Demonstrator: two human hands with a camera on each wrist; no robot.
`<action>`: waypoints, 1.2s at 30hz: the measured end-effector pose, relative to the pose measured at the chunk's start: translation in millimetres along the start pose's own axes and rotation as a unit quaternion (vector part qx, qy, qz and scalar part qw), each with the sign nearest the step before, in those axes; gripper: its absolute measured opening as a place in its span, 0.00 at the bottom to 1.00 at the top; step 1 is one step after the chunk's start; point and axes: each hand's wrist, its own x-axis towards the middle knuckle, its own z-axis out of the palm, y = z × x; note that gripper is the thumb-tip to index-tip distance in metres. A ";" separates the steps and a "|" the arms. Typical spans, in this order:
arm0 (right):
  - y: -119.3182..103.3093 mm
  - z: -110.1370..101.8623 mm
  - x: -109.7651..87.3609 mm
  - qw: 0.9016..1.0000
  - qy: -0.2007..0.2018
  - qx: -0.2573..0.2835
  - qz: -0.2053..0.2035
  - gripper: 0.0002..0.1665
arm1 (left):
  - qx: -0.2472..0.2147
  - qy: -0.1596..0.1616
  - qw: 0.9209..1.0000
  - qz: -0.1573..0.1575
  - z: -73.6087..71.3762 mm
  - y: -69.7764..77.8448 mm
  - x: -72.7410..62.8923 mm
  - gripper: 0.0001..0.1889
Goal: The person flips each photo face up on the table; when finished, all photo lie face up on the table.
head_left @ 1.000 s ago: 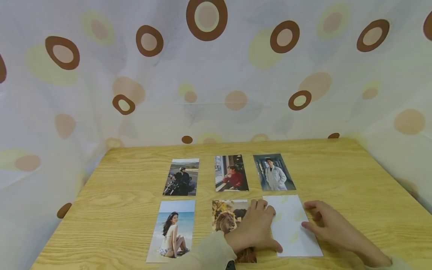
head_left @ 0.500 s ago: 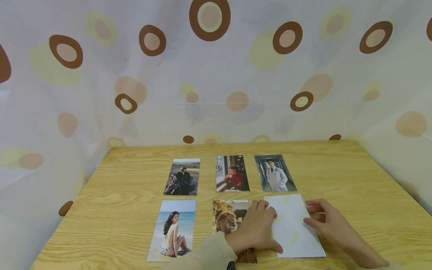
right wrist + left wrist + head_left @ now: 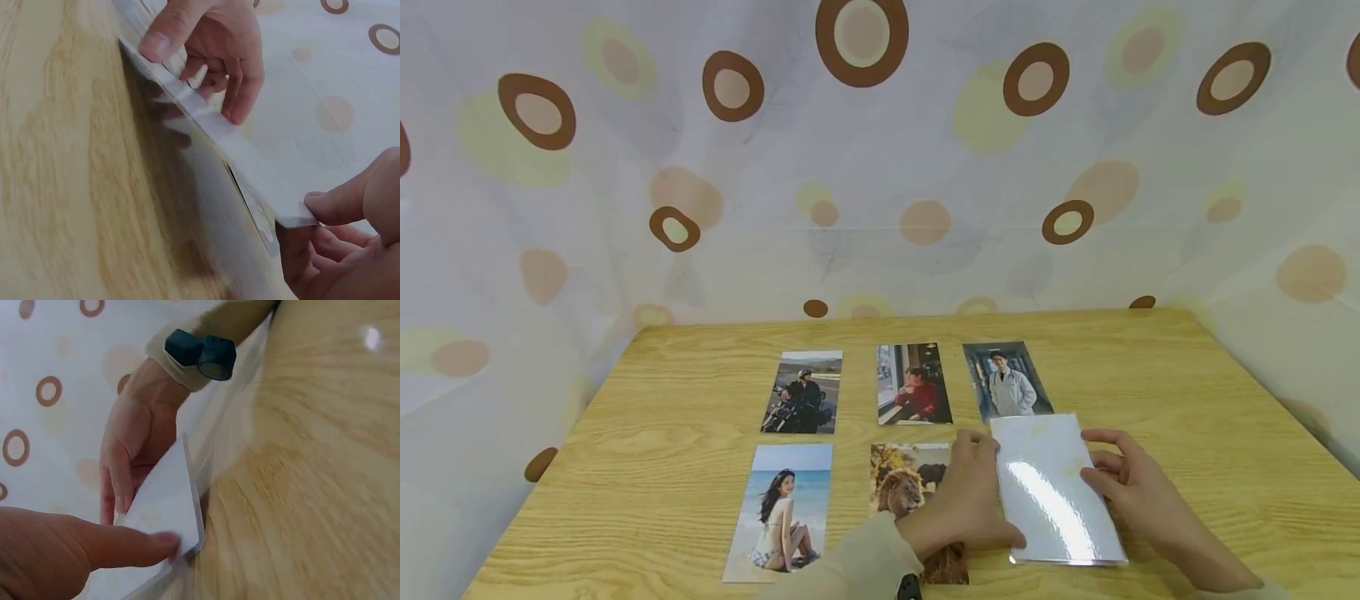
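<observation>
A glossy white sheet, like the blank back of a photo card, is raised off the wooden table between my two hands. In the right wrist view a second layer shows under it, so it looks like a small stack. My right hand pinches its right edge, thumb on the white face and fingers underneath. Along the left edge my left hand holds it, thumb at the near corner and fingertips farther up. A lion photo lies partly hidden beneath the left hand. The stack's far edge overlaps the doctor photo in the head view.
On the table lie a beach photo at front left, a motorcycle photo behind it, and a red-sweater photo at back middle. A patterned cloth encloses the back and sides.
The white stack has risen from the table and tilted, now bright with glare and overlapping the doctor photo. My right hand has gone from beside its edge to pinching it.
</observation>
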 end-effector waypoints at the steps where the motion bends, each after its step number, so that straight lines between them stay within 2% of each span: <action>1: 0.3 -0.8 0.4 1.000 0.000 0.006 0.005 0.30 | -0.055 -0.004 0.998 -0.017 -0.9 0.3 0.3 0.49; 2: 0.5 -1.2 0.9 1.000 -0.001 0.011 0.010 0.30 | -0.106 -0.009 0.994 -0.031 -2.2 0.6 0.5 0.49; 3: 0.8 -1.3 1.1 1.000 0.001 0.013 0.018 0.30 | -0.161 -0.012 0.986 -0.040 -3.7 0.8 0.5 0.48; 6: 0.6 -0.3 2.1 0.999 0.008 0.005 0.031 0.30 | -0.296 -0.018 0.954 -0.049 -7.6 1.4 -0.5 0.47; 10: -2.0 4.8 2.3 0.997 0.027 -0.073 0.025 0.27 | -0.382 -0.023 0.924 -0.017 -12.7 2.9 -2.6 0.45; 13: -2.1 9.0 1.4 0.991 0.033 -0.132 0.003 0.25 | -0.407 -0.034 0.913 0.001 -16.2 5.7 -3.3 0.44; 17: -1.0 13.4 -0.2 0.985 0.042 -0.166 -0.033 0.23 | -0.400 -0.045 0.915 0.009 -18.2 9.2 -3.7 0.42; 21: -2.5 16.3 -1.1 0.984 0.047 -0.167 -0.041 0.20 | -0.393 -0.072 0.917 0.016 -18.6 11.1 -4.3 0.39; 23: -4.4 16.5 -2.6 0.988 0.041 -0.146 -0.029 0.20 | -0.391 -0.090 0.916 0.029 -18.6 11.2 -4.5 0.39; 26: -6.3 15.6 -4.2 0.994 0.019 -0.107 -0.027 0.22 | -0.378 -0.104 0.918 0.057 -18.5 9.6 -4.6 0.40; 29: -6.3 13.2 -4.5 0.998 -0.023 -0.052 -0.037 0.27 | -0.355 -0.109 0.924 0.093 -17.5 8.1 -3.4 0.41; 32: -4.0 10.2 -3.4 0.997 -0.059 0.000 -0.040 0.35 | -0.333 -0.114 0.929 0.119 -15.3 7.4 -1.0 0.42; 34: -2.6 6.4 -3.7 0.995 -0.093 0.039 -0.009 0.40 | -0.308 -0.136 0.932 0.136 -13.1 6.7 1.3 0.41; 36: 0.1 2.4 -4.3 0.992 -0.113 0.055 0.014 0.42 | -0.258 -0.165 0.939 0.157 -10.2 5.5 3.1 0.42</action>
